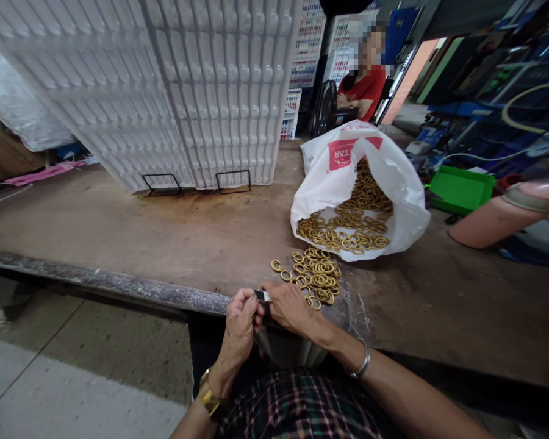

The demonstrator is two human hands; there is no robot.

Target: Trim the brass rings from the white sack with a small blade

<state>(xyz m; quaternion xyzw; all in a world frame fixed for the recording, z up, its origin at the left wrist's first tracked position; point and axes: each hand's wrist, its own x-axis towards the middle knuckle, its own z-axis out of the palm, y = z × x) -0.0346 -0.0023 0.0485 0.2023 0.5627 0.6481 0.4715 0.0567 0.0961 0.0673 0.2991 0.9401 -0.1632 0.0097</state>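
My left hand [238,326] and my right hand [289,306] meet at the near edge of the table, both with fingers closed on a small dark piece with a pale end [262,297] held between them. Just beyond my right hand lies a loose heap of brass rings [313,274] on the brown table [165,231]. Behind the heap a white plastic bag [400,183] lies open on its side, with many more brass rings [348,228] spilling from its mouth.
A tall white moulded plastic tray stack [174,91] stands on wire feet at the back of the table. A person in red [363,88] sits beyond it. A green bin [460,190] and a pinkish cylinder [494,219] lie at the right.
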